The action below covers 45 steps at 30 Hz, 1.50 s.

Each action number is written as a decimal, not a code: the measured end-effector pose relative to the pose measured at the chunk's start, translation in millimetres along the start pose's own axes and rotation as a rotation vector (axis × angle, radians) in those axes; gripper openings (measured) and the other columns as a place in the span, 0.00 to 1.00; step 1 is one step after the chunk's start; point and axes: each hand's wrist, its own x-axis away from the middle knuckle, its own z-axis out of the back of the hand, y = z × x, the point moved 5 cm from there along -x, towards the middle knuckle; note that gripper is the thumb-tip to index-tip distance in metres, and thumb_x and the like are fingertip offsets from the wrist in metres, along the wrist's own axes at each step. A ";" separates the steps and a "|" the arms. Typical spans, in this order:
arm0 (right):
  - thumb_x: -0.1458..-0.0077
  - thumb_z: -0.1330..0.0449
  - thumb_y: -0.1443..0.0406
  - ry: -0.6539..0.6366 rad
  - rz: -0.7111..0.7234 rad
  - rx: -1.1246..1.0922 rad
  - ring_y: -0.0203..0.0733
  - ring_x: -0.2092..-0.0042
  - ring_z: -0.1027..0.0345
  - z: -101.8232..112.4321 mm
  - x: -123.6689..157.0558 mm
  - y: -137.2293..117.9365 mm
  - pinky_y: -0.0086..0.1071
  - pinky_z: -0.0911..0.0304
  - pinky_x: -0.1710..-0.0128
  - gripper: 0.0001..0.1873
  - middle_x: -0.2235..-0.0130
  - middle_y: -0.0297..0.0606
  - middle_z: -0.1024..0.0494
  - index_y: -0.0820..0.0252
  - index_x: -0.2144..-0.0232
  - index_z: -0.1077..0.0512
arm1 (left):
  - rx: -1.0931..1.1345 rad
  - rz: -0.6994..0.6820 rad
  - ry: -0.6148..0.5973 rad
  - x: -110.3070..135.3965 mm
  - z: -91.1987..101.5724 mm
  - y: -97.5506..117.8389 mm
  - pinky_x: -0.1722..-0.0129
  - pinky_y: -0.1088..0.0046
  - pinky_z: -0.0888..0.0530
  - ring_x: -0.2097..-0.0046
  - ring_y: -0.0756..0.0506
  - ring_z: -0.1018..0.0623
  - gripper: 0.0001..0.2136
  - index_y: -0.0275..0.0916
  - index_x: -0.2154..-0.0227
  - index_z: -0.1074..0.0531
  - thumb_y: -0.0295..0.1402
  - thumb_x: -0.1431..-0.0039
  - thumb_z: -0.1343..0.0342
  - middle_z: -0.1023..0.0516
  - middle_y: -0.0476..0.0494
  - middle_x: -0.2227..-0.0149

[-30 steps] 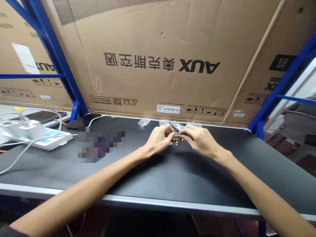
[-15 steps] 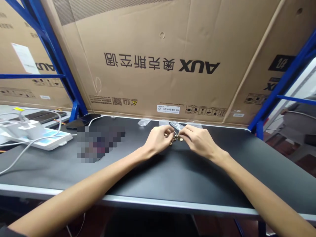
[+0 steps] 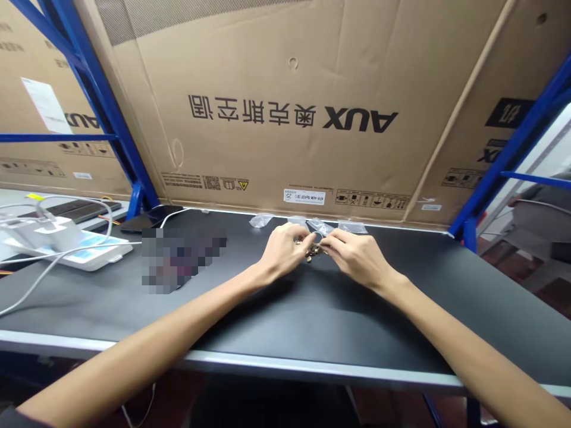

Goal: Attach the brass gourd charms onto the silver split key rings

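Black tabletop [image 3: 321, 321] fills the near ground, bordered by a pale edge strip [image 3: 321, 364] that both bare forearms cross. Further in, around the middle of the table's width, the left hand [image 3: 285, 249] and the right hand [image 3: 357, 252] meet over a small bunch of brass-coloured metal pieces [image 3: 313, 251]. The left thumb and curled fingers are closed on its left side; the right thumb and fingertips are pinched together at its right. Between them the fingers hide much of the bunch, so its full shape cannot be told.

To the left of the hands, well apart, a pixelated patch [image 3: 182, 261] masks something on the table. Beyond it, white cables [image 3: 57, 258] loop over and around a white power strip [image 3: 84, 252] bearing a bulky white adapter [image 3: 51, 232], and a dark flat object [image 3: 145, 220] lies near the back edge. Just past the hands, crumpled clear plastic bags [image 3: 261, 220] are strewn along that edge, one partly behind the right hand's fingers. Behind rise the blue frame [image 3: 96, 89] and a large cardboard carton [image 3: 250, 148], its AUX lettering upside down, with a white label [image 3: 304, 197] low down.
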 end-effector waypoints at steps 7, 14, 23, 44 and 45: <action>0.35 0.43 0.53 -0.058 -0.263 -0.441 0.40 0.67 0.27 11.4 -3.2 15.0 0.32 0.36 0.66 0.16 0.64 0.37 0.18 0.58 0.60 0.22 | 0.123 -0.192 -0.118 2.6 -5.3 9.3 0.58 0.66 0.30 0.63 0.43 0.27 0.15 0.40 0.72 0.20 0.40 0.33 0.47 0.21 0.44 0.71; 0.36 0.45 0.52 -0.426 -0.369 -0.910 0.40 0.70 0.27 -12.3 0.9 18.3 0.32 0.31 0.69 0.21 0.71 0.39 0.21 0.61 0.71 0.25 | 0.115 -0.132 -0.315 4.1 -11.3 0.1 0.60 0.67 0.29 0.66 0.44 0.27 0.22 0.39 0.73 0.22 0.39 0.30 0.57 0.23 0.45 0.72; 0.38 0.42 0.52 -0.461 -0.510 -0.510 0.42 0.72 0.26 -37.4 13.4 50.2 0.35 0.31 0.67 0.19 0.72 0.39 0.19 0.60 0.61 0.20 | -0.189 -0.075 -0.197 -8.1 -21.1 -62.3 0.45 0.56 0.29 0.49 0.37 0.26 0.13 0.39 0.54 0.20 0.36 0.38 0.45 0.22 0.36 0.54; 0.31 0.55 0.55 -0.220 -0.547 -0.046 0.45 0.58 0.26 -18.2 15.2 96.6 0.31 0.40 0.61 0.25 0.59 0.42 0.18 0.57 0.66 0.22 | -0.371 0.179 -0.223 -22.8 10.2 -92.9 0.70 0.69 0.38 0.74 0.45 0.29 0.19 0.37 0.81 0.30 0.36 0.37 0.56 0.27 0.42 0.78; 0.30 0.57 0.55 -0.260 -0.617 -0.008 0.45 0.57 0.26 -22.1 19.6 106.7 0.31 0.40 0.60 0.25 0.59 0.42 0.18 0.57 0.64 0.22 | -0.423 0.203 -0.214 -22.7 11.3 -99.4 0.69 0.69 0.37 0.72 0.44 0.28 0.18 0.38 0.80 0.29 0.36 0.37 0.55 0.25 0.41 0.76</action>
